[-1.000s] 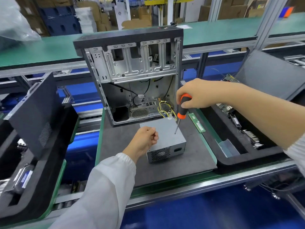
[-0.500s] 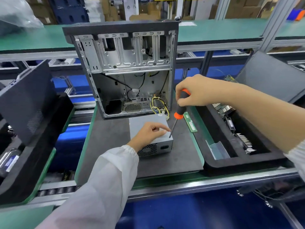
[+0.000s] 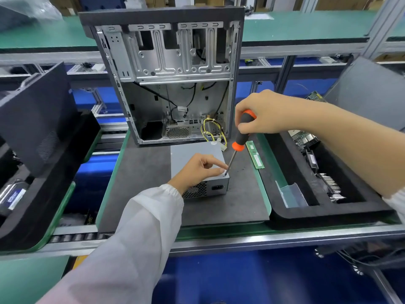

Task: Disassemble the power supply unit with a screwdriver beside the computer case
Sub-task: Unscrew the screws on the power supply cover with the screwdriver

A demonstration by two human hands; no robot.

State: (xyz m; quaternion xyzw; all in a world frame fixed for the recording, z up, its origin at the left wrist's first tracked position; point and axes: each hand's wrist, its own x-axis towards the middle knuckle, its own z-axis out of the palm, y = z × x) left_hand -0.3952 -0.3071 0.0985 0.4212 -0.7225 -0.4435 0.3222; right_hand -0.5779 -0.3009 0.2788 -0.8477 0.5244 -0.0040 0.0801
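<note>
A grey metal power supply unit lies on the dark mat in front of the open computer case, its fan grille facing me and its yellow cables running into the case. My right hand grips the black and orange screwdriver, whose tip stands on the unit's near right top corner. My left hand rests on the unit's top, with index finger and thumb reaching to the screwdriver tip.
A green memory stick lies on the mat right of the unit. A black foam tray with circuit boards and parts sits at the right. Another black tray and a leaning side panel stand at the left.
The screwdriver tip came down from the middle of the unit's top to its near right corner. My left hand uncurled and stretched its fingers to that corner.
</note>
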